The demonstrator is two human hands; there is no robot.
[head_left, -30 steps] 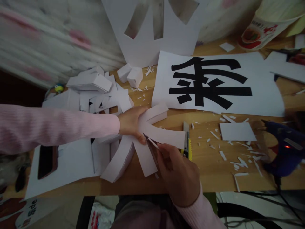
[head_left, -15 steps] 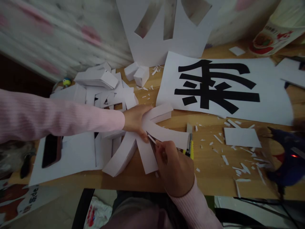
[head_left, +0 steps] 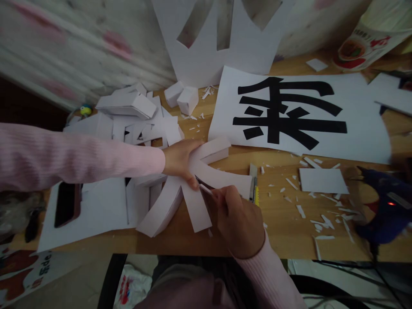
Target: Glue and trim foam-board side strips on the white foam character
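Observation:
A white raised character shape [head_left: 222, 174], apparently built from foam board with several spreading arms, lies near the table's front edge. My left hand [head_left: 180, 158] grips it at the centre, its thumb pressed near the crook between two arms. My right hand [head_left: 242, 221] is closed in a pinch on a thin white strip [head_left: 207, 189], whose tip reaches into that crook close to my left thumb. Just right of the shape lies a utility knife [head_left: 254, 182] with a yellow part, partly hidden by the shape and my right hand.
A printed sheet with a black character [head_left: 273, 124] lies behind. At right are a blue glue gun [head_left: 383, 206] with a red light, a white rectangle [head_left: 323, 180] and scattered scraps. White board pieces [head_left: 128, 103] and a phone [head_left: 67, 204] sit left; a cut-out board [head_left: 206, 60] leans behind.
My right hand has drawn slightly right, away from the crook, with the strip still pinched. My left hand keeps its hold on the shape. The whole view has shifted a little.

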